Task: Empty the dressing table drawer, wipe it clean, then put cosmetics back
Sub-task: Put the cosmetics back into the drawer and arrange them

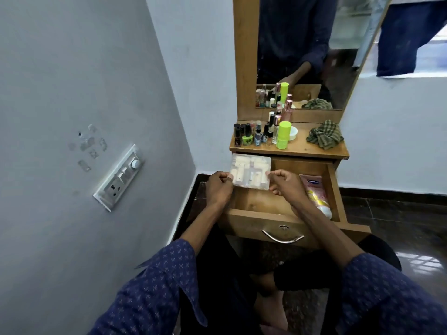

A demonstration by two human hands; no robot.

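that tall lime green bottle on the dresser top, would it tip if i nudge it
Probably, yes. The lime green bottle stands upright, tall against a narrow base, so a push near its cap would likely topple it. It looks like a smooth round cylinder, so once down it may roll. Small bottles crowd its left side, so it could knock those over.

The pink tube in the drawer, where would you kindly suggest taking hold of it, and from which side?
Grip the pink tube across its flat middle, coming from above: it lies flat along the drawer's right wall, so only the top and left side are free.
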